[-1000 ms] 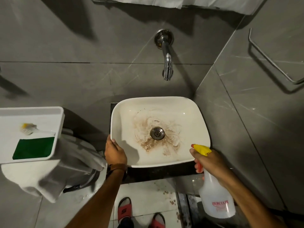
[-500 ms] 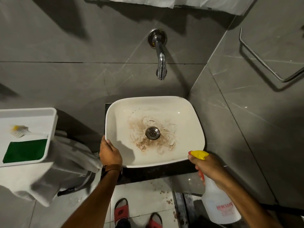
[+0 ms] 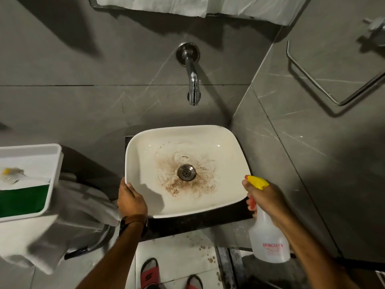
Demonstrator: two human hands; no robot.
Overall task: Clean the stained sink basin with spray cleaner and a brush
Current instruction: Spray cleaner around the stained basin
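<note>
A white sink basin (image 3: 227, 142) sits below me, with brown stains (image 3: 173, 184) ringing its metal drain (image 3: 186, 172). My left hand (image 3: 131, 200) grips the basin's near left rim. My right hand (image 3: 268, 202) holds a clear spray bottle (image 3: 268, 240) with a yellow nozzle by its neck, at the basin's near right corner, nozzle pointing toward the bowl. A brush (image 3: 12, 176) with a yellow head lies in a white tray (image 3: 55, 176) at the left, beside a green pad (image 3: 23, 200).
A chrome wall tap (image 3: 192, 80) juts out above the basin. A grey cloth (image 3: 79, 209) hangs under the tray. A metal towel rail (image 3: 333, 92) is on the right wall. Red sandals (image 3: 149, 272) show on the floor tiles below.
The view has drifted so the basin sits slightly further left and lower. The spray bottle has shifted a little lower and rightward beside the basin. My left hand stays on the rim.
</note>
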